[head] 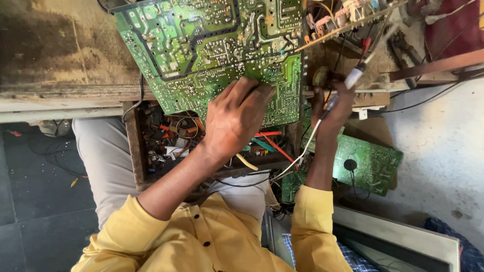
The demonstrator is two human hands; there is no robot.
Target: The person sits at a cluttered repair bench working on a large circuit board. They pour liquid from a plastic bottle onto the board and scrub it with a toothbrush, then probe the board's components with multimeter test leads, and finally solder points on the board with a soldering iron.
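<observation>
- Circuit board (201,45), large and green, lies solder side up, tilted over the edge of a worn wooden bench (60,65), its lower edge above an open drawer (132,146)
- Left hand (234,121) presses flat on the board's lower edge, fingers spread, steadying it rather than closing round anything
- Right hand (335,108) is closed round a soldering iron (353,80) with a white collar; its cord (302,151) trails down towards the lap, and the tip is off the board, just beside its right edge
- As far as can be judged, work on the board is under way: the board is bared and held, the iron is in hand, but no joint is being touched
- The drawer holds a jumble of wires, small parts and red-handled tools (275,143)
- 1 smaller green board (370,163) lies lower right, beside a pale frame (403,234)
</observation>
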